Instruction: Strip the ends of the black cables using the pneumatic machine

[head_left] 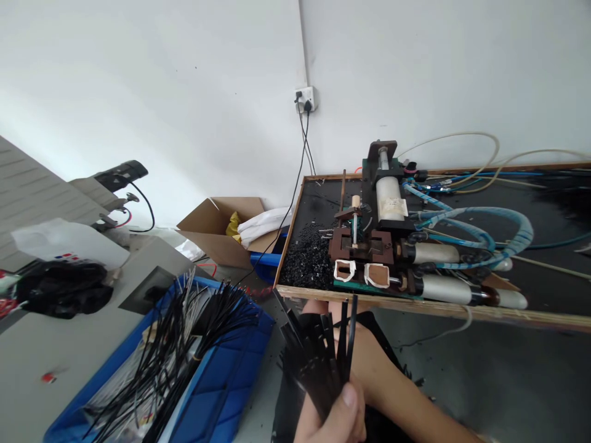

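My left hand (335,413) is closed around a bundle of black cables (318,363), the thumb lying across the front. Their cut ends fan upward toward the table's front edge. Behind the bundle, my right hand (357,351) reaches in from the right; the cables hide most of its fingers, so its grip cannot be made out. Just beyond both hands, on the table, sits a pneumatic machine (362,243) with brown metal jaws and white cylinders. Small black scraps (307,258) are heaped to the left of its jaws.
A blue bin (221,394) at the lower left holds many black and grey cables (184,344). An open cardboard box (217,231) stands by the wall. Blue hoses (508,224) run over the wooden-edged table (545,317). A wall socket (305,99) has plugs in it.
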{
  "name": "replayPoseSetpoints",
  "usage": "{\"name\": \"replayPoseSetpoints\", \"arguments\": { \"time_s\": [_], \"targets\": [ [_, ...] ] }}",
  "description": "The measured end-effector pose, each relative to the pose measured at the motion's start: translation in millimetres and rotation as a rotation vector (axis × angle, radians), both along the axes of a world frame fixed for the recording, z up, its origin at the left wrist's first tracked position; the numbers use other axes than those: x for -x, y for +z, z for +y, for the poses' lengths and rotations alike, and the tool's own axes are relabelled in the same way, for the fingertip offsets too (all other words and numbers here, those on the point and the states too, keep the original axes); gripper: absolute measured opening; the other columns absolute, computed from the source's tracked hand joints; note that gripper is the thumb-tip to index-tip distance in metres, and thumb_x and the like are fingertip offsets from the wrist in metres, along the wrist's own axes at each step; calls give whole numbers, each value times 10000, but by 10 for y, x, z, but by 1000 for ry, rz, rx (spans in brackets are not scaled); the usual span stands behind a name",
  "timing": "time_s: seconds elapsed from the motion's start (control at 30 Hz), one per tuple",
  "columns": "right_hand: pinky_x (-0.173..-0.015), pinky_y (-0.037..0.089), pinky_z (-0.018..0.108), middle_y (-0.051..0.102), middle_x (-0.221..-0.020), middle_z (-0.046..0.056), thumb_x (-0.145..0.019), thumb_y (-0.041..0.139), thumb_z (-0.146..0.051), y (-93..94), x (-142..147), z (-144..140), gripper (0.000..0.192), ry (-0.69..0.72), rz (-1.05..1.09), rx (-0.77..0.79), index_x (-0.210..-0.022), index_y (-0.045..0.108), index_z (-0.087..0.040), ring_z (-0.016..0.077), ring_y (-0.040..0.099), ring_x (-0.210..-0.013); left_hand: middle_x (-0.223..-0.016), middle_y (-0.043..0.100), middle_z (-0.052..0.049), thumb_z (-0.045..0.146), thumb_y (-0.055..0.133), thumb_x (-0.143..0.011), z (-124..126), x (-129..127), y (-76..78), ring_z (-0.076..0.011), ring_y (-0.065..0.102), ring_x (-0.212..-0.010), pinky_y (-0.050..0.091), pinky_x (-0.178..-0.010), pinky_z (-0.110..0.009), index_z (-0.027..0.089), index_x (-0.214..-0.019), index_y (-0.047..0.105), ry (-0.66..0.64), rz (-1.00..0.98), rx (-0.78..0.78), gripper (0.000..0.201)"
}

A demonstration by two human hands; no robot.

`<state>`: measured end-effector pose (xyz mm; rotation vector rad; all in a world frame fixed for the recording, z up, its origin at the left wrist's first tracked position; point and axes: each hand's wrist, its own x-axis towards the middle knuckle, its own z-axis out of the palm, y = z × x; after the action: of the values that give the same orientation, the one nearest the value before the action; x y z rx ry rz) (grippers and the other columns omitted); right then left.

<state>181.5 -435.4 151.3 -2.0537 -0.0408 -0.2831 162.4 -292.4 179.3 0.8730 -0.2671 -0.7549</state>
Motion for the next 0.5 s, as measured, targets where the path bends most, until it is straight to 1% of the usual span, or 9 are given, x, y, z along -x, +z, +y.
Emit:
{"name": "replayPoseSetpoints", "arguments": {
  "time_s": [0.1,0.13,0.2,0.27,0.33,0.4,0.5],
  "targets": [
    [-727,468,364,684,-695,55,-977,693,-407,62,62,-37,261,14,-90,-79,-780,777,-258,253,613,-734,-531,358,68,501,640,-1042,16,-47,-63,-105,312,-487,289,-522,-283,210,-787,584,-34,-40,-18,391],
    [-724,468,363,689,-717,57,-1005,666,-428,104,87,-65,275,-2,-117,-144,-836,796,-254,252,616,-737,-527,357,70,512,632,-1044,18,-65,-75,-104,311,-482,286,-520,-285,211,-794,581,-49,-51,-30,394],
    [-666,450,340,677,-718,47,-1071,578,-467,201,131,-124,352,-58,-144,-324,-929,812,-246,229,597,-685,-521,358,74,533,635,-1039,12,-89,-90,-101,305,-475,280,-516,-285,215,-801,568,-68,-54,-68,403],
    [-610,422,322,650,-685,34,-1112,483,-515,300,163,-162,467,-81,-152,-454,-931,815,-239,206,556,-619,-518,368,75,550,649,-1026,-5,-92,-106,-96,304,-470,284,-515,-282,215,-793,560,-74,-47,-114,418],
    [-599,423,321,641,-668,35,-1106,472,-558,383,184,-170,523,-42,-187,-467,-878,809,-230,205,545,-603,-515,373,78,577,682,-997,-23,-79,-132,-90,314,-471,283,-512,-274,216,-748,534,-67,-14,-150,463],
    [-608,439,323,646,-667,42,-1084,518,-566,441,198,-158,511,-12,-234,-417,-820,788,-222,215,564,-622,-507,370,78,607,710,-967,-31,-66,-159,-88,330,-478,286,-513,-268,218,-676,487,-66,17,-177,535],
    [-592,443,315,624,-629,33,-1080,538,-520,480,207,-145,483,-36,-280,-386,-766,741,-216,210,565,-603,-498,373,70,628,715,-953,-25,-74,-168,-92,350,-486,294,-520,-271,217,-615,461,-65,24,-213,590]
  ]
}}
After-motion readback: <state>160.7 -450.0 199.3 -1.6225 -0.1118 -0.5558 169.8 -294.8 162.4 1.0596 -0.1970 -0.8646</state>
